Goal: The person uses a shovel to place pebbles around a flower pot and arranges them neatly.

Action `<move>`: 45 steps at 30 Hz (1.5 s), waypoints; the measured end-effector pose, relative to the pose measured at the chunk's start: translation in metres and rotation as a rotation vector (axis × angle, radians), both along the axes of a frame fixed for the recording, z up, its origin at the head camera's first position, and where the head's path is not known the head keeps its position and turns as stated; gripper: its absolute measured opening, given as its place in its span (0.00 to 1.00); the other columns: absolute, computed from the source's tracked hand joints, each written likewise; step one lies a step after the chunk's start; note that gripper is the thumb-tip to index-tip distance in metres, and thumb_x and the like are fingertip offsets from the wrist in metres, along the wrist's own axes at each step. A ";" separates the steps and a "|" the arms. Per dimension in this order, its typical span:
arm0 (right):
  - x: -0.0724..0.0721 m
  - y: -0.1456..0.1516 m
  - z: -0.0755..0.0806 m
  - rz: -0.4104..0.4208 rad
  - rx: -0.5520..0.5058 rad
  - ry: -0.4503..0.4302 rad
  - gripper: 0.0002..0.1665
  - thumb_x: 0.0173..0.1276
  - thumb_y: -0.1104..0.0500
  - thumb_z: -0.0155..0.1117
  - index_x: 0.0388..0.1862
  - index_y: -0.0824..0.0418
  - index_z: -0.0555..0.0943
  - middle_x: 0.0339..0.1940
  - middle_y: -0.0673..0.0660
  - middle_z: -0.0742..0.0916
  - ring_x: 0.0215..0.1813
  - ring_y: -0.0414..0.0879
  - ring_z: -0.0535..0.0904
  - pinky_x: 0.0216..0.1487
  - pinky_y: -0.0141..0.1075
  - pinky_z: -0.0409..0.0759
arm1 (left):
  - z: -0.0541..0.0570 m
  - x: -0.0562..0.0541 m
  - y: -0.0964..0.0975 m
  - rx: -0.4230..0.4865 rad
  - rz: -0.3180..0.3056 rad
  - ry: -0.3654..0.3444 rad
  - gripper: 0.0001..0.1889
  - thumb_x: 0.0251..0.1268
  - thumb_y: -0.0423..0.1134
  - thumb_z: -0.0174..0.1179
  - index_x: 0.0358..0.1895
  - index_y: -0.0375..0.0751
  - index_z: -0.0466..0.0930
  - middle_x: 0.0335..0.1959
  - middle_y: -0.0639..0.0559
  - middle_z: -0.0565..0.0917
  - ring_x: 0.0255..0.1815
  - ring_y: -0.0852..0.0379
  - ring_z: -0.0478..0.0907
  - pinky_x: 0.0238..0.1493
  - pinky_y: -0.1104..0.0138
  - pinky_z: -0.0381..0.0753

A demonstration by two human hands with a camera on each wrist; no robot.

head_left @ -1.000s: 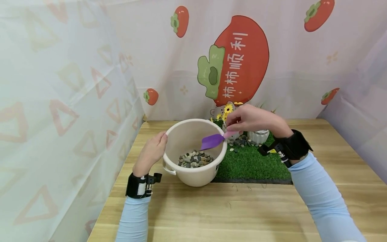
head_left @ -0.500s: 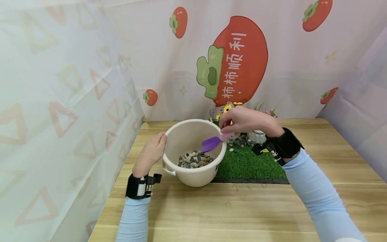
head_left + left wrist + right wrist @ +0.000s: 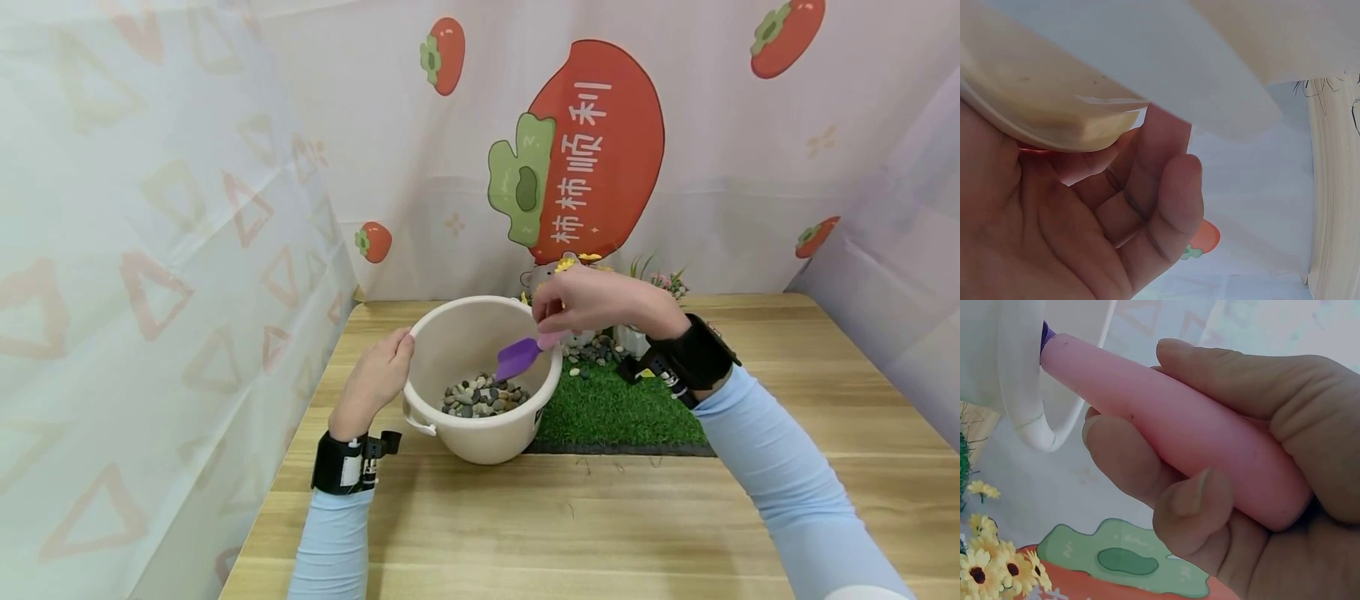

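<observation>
A cream bucket (image 3: 480, 442) stands on the table with a layer of mixed pebbles (image 3: 483, 396) on its bottom. On its left rim lies my left hand (image 3: 381, 371), fingers hooked over the edge; in the left wrist view the fingers of that hand (image 3: 1129, 200) curl against the pale wall. My right hand (image 3: 592, 298) grips the pink handle of a small shovel (image 3: 1172, 431), thumb on one side and fingers wrapped round the other. The purple blade (image 3: 519, 359) slants down inside the bucket, its tip above the pebbles. The handle crosses the bucket's right rim.
Right of the bucket lies a mat of artificial grass (image 3: 622, 417). Dark pebbles (image 3: 596, 350) are scattered on it beside a white pot (image 3: 632, 339). Yellow flowers (image 3: 997, 565) stand close to the right hand. A printed curtain (image 3: 420, 150) hangs behind the wooden table (image 3: 525, 533).
My right hand has moved left and slightly down, taking the shovel a little further over the bucket. The left hand stays on the rim, and the bucket has hardly moved.
</observation>
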State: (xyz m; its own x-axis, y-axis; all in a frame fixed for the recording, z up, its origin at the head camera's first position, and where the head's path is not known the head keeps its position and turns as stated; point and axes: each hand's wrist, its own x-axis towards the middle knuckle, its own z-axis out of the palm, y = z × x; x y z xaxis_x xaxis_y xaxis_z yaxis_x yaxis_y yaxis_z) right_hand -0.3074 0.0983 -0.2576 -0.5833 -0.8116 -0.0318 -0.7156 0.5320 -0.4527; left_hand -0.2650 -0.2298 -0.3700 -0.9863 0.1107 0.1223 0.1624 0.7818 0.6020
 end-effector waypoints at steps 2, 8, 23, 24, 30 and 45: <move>0.000 -0.002 -0.001 0.009 0.013 0.015 0.03 0.68 0.57 0.66 0.36 0.54 0.85 0.31 0.54 0.86 0.27 0.41 0.74 0.33 0.35 0.74 | 0.000 0.000 0.000 0.000 0.001 0.000 0.25 0.81 0.51 0.33 0.67 0.43 0.70 0.56 0.41 0.82 0.54 0.43 0.81 0.56 0.48 0.77; -0.002 -0.006 -0.003 0.021 0.032 0.071 0.03 0.68 0.58 0.66 0.35 0.56 0.85 0.30 0.51 0.86 0.28 0.40 0.75 0.33 0.35 0.74 | 0.000 -0.001 0.000 -0.003 0.008 -0.002 0.25 0.81 0.51 0.33 0.66 0.43 0.70 0.55 0.42 0.82 0.54 0.43 0.81 0.56 0.48 0.77; -0.001 -0.017 0.002 0.011 0.114 0.102 0.05 0.69 0.60 0.63 0.33 0.56 0.83 0.27 0.50 0.78 0.27 0.41 0.70 0.32 0.34 0.69 | 0.000 0.000 0.000 -0.003 0.011 0.002 0.25 0.81 0.51 0.33 0.67 0.44 0.70 0.55 0.42 0.82 0.54 0.44 0.81 0.56 0.48 0.77; -0.001 -0.017 0.002 0.011 0.116 0.103 0.05 0.69 0.60 0.63 0.32 0.56 0.83 0.27 0.51 0.78 0.28 0.41 0.70 0.32 0.34 0.69 | 0.000 0.000 0.000 -0.001 0.009 0.005 0.25 0.81 0.51 0.33 0.67 0.43 0.70 0.55 0.42 0.82 0.54 0.44 0.81 0.56 0.48 0.78; -0.002 -0.024 -0.004 0.006 0.143 0.084 0.03 0.67 0.61 0.66 0.32 0.57 0.83 0.28 0.51 0.81 0.29 0.42 0.72 0.33 0.33 0.71 | 0.000 -0.001 0.000 -0.005 0.009 0.007 0.25 0.81 0.51 0.33 0.65 0.44 0.71 0.53 0.42 0.83 0.51 0.45 0.82 0.53 0.49 0.79; 0.001 -0.042 -0.024 -0.047 0.260 0.119 0.04 0.68 0.58 0.66 0.32 0.54 0.82 0.30 0.51 0.82 0.32 0.44 0.73 0.35 0.34 0.71 | 0.000 0.001 0.000 0.008 -0.002 0.009 0.25 0.81 0.51 0.33 0.66 0.43 0.71 0.53 0.41 0.83 0.51 0.44 0.82 0.52 0.49 0.80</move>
